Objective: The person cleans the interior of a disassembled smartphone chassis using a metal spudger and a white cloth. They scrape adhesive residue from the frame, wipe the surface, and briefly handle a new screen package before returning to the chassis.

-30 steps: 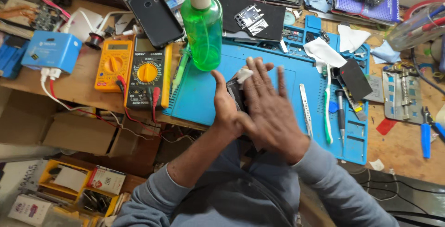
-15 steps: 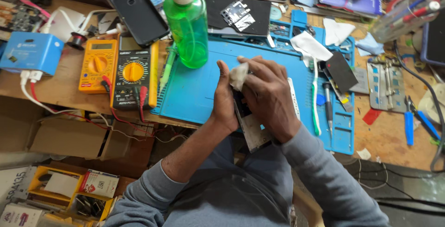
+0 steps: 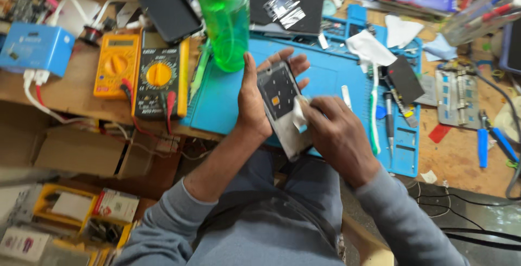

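My left hand [image 3: 255, 100] holds an opened phone frame [image 3: 279, 95] tilted over the near edge of the blue work mat [image 3: 320, 73]. The grey inside of the phone frame faces up. My right hand [image 3: 336, 133] presses a small white cloth [image 3: 299, 115] against the lower right part of the frame. A green liquid bottle [image 3: 224, 19] stands on the mat just beyond my left hand.
Two multimeters, one orange [image 3: 115, 70] and one black-and-yellow [image 3: 158, 78], lie left of the mat. A blue box [image 3: 35, 49] sits far left, a black phone [image 3: 165, 5] behind. Tweezers, a toothbrush [image 3: 374, 108], tissues [image 3: 372, 49] and blue pliers [image 3: 482, 146] lie right.
My right hand, flat over the phone a second ago, has lifted and now rubs the cloth lower on the frame. My left hand has turned the phone frame face-up.
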